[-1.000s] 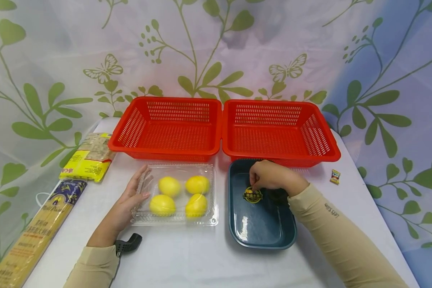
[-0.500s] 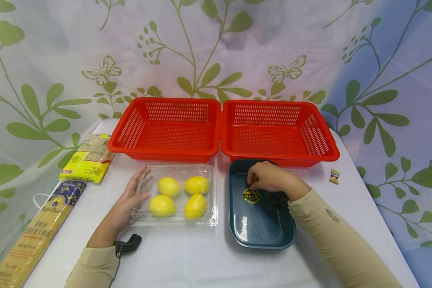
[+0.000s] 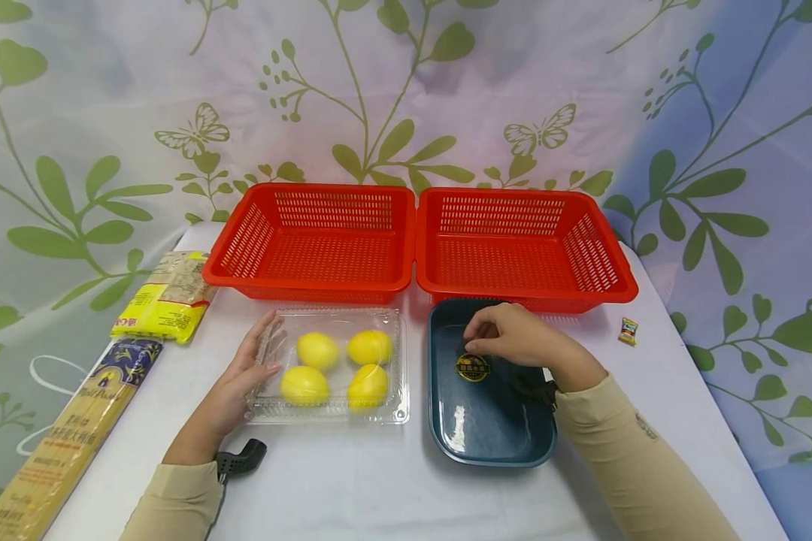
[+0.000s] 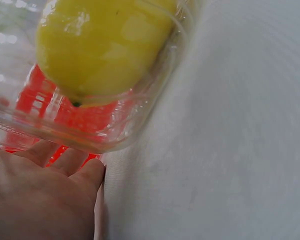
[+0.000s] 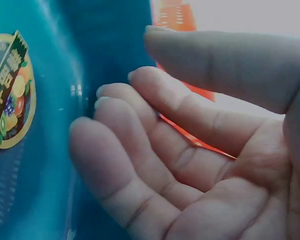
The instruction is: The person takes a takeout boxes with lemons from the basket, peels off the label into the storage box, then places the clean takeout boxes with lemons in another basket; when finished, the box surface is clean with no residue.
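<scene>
My left hand (image 3: 233, 387) lies along the left side of a clear plastic box (image 3: 338, 417), its thumb at the lid and its fingers fairly straight. Inside the box are several yellow lemons (image 3: 318, 351); one lemon (image 4: 105, 45) shows close up in the left wrist view. Over a dark blue rectangular basin (image 3: 490, 443) hovers my right hand (image 3: 514, 334). The right wrist view shows its fingers (image 5: 110, 155) loosely bent, with nothing between them and the thumb. A round black-and-gold sticker (image 3: 472, 367) with printed fruit is on the basin's bottom, just below the fingertips.
Two red perforated baskets, left (image 3: 311, 289) and right (image 3: 534, 300), stand side by side behind the box and basin. At the left lie a yellow food packet (image 3: 162, 297) and a long noodle packet (image 3: 74, 443). A small wrapped snack (image 3: 628, 331) lies far right.
My right hand has drawn slightly right and away from the sticker, and its fingers have loosened, uncovering the whole sticker. My left hand and the lemon box have stayed put.
</scene>
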`<action>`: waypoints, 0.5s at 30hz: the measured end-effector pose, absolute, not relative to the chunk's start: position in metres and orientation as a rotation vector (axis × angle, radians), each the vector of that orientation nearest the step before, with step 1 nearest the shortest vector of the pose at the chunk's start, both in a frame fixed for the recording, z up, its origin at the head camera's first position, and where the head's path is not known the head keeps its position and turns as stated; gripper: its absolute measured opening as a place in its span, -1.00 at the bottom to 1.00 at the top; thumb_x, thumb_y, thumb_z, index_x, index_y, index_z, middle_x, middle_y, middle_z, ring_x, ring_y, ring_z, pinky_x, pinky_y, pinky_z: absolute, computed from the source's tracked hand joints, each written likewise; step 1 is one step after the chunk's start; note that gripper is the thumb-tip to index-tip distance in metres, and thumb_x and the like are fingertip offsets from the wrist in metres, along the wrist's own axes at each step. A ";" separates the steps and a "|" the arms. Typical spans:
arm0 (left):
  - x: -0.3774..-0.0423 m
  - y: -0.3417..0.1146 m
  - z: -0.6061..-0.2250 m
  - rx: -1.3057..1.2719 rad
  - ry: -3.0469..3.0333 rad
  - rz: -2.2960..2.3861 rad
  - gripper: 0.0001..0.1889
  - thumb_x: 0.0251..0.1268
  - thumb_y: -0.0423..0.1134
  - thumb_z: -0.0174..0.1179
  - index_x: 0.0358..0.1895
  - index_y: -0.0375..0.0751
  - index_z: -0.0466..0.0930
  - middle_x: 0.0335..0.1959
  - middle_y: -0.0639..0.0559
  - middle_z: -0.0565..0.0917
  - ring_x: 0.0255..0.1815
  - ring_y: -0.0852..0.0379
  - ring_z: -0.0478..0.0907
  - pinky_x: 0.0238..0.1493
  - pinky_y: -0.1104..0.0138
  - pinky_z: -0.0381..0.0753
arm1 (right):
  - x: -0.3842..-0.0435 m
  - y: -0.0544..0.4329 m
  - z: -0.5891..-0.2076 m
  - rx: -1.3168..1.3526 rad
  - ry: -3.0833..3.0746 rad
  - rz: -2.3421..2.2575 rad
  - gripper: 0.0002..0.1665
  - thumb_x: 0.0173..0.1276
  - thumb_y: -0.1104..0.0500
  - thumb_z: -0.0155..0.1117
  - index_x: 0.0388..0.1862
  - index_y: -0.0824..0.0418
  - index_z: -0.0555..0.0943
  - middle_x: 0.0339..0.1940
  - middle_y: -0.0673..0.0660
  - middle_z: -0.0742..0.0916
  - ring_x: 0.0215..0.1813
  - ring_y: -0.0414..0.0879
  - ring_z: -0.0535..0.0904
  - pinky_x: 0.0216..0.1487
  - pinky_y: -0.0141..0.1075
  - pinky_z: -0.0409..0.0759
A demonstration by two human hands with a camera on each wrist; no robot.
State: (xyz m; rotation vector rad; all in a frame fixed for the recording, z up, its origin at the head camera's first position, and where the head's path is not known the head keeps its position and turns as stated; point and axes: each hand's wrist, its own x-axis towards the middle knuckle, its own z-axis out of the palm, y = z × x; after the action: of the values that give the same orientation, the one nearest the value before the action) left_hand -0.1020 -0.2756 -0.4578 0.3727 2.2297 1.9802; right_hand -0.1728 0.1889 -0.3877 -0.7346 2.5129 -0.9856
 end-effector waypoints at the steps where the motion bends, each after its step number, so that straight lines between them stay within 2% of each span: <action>1: -0.102 -0.276 -0.458 0.371 2.231 1.979 -0.19 0.58 -0.41 -0.08 0.74 0.25 -0.10 0.74 0.04 -0.12 0.71 -0.05 -0.34 0.53 -0.31 -0.42 | -0.171 0.191 -0.387 -0.708 2.506 -1.035 -0.83 0.44 0.18 0.48 -0.07 0.22 0.76 -0.22 0.03 0.78 -0.27 -0.03 0.69 -0.16 -0.15 0.76; 6: -0.102 -0.276 -0.458 0.370 2.230 1.978 -0.20 0.59 -0.39 -0.06 0.75 0.22 -0.11 0.74 0.03 -0.11 0.71 -0.06 -0.33 0.52 -0.33 -0.41 | -0.165 0.203 -0.389 -0.596 2.501 -1.291 -0.80 0.49 0.18 0.43 -0.01 0.27 0.75 -0.16 0.19 0.77 -0.30 0.06 0.71 -0.13 -0.11 0.76; 11: -0.103 -0.277 -0.459 0.374 2.228 1.979 -0.21 0.61 -0.35 -0.04 0.75 0.24 -0.12 0.74 0.02 -0.13 0.71 -0.06 -0.35 0.52 -0.34 -0.40 | -0.160 0.214 -0.394 -0.423 2.387 -1.627 -0.72 0.55 0.18 0.36 0.01 0.41 0.68 -0.14 0.34 0.74 -0.16 0.27 0.73 -0.04 -0.13 0.76; 15: -0.104 -0.278 -0.461 0.373 2.228 1.982 -0.21 0.61 -0.34 -0.03 0.75 0.25 -0.11 0.74 0.02 -0.13 0.71 -0.05 -0.37 0.50 -0.36 -0.43 | -0.156 0.224 -0.399 -0.254 2.156 -1.980 -0.75 0.61 0.18 0.29 -0.03 0.39 0.70 -0.13 0.36 0.74 -0.17 0.17 0.73 -0.07 -0.13 0.77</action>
State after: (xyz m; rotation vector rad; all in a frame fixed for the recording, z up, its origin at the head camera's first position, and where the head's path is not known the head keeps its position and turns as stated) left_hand -0.1036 -0.2778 -0.4607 0.3731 2.2285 1.9819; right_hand -0.1564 0.2243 -0.3987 -0.2536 2.1555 -1.9799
